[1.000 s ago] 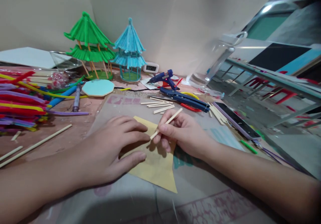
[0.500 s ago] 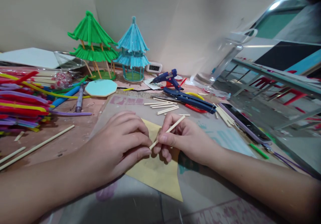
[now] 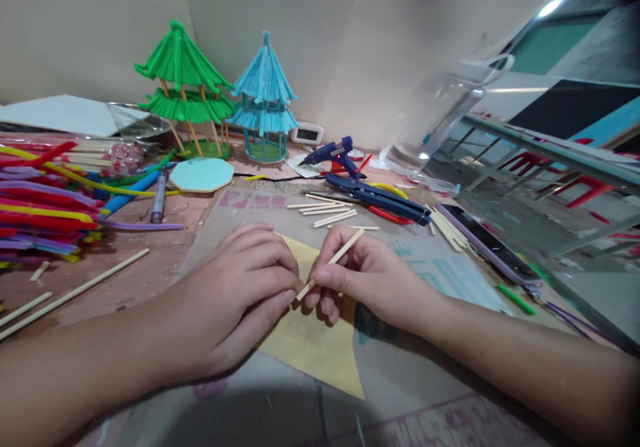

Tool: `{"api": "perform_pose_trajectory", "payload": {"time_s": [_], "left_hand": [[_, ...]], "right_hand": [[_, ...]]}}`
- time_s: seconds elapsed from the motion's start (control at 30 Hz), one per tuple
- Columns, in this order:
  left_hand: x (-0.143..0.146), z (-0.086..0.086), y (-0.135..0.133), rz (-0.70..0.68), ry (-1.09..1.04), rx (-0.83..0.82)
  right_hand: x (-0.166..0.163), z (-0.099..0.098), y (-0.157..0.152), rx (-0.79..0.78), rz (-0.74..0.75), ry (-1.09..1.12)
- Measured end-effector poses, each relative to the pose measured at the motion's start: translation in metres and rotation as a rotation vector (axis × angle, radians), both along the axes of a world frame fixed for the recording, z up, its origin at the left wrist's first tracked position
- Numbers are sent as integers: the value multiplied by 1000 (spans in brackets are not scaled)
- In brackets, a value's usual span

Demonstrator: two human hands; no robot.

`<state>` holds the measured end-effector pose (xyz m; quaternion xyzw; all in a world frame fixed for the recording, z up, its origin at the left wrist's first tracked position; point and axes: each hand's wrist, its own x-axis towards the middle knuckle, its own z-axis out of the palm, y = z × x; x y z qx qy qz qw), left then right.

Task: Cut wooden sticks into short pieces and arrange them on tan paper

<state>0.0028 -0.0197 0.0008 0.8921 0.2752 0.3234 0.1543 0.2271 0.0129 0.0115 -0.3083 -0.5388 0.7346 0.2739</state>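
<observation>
In my right hand a short wooden stick is pinched between thumb and fingers, slanting down to the left. My left hand lies beside the stick's lower end, its thumb and fingers pressed together. Whatever those left fingers may hold is hidden. Beneath both hands is a yellow sheet, partly covered by them. Just beyond the hands lie several cut sticks.
Behind stand a green model pavilion and a blue one. A glue gun, blue-handled cutters and a phone lie right of centre. Pipe cleaners are heaped at left, near an octagonal board.
My left thumb has drawn slightly back from the stick's lower end, and more of that tip shows. The right hand keeps its grip with barely any movement.
</observation>
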Motion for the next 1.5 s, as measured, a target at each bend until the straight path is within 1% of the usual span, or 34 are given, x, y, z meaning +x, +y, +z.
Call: {"api": "perform_pose_trajectory", "payload": {"time_s": [0.33, 0.4, 0.57, 0.83, 0.93, 1.0, 1.13, 1.2, 1.27, 1.3, 1.33, 1.4, 1.5], "left_hand": [[0, 0, 3, -15, 18, 19], [0, 0, 2, 1, 17, 20], [2, 1, -1, 95, -36, 32], [4, -1, 2, 89, 8, 86], [5, 0, 1, 91, 12, 87], [3, 3, 1, 144, -30, 61], [-11, 7, 4, 320, -105, 3], [-16, 5, 8, 397, -122, 25], [-17, 1, 11, 468, -117, 96], [-16, -1, 12, 481, -91, 128], [-14, -2, 11, 469, -65, 156], [-10, -4, 9, 364, -1, 161], [-7, -4, 6, 166, 94, 73]], "right_hand": [[-1, -1, 0, -7, 17, 5], [-2, 0, 1, -9, 15, 4], [-2, 1, 0, -12, 2, -1], [-3, 0, -2, 17, -19, -7], [-3, -1, -2, 12, -6, 0], [-1, -3, -1, 1, 14, 28], [4, -6, 6, -6, 32, 130], [6, -6, 9, -26, 19, 154], [6, -6, 11, -46, 7, 163], [6, -6, 11, -51, 6, 165], [6, -7, 12, -54, 5, 166], [6, -7, 12, -56, 0, 167], [6, -7, 13, -59, -2, 164]]}}
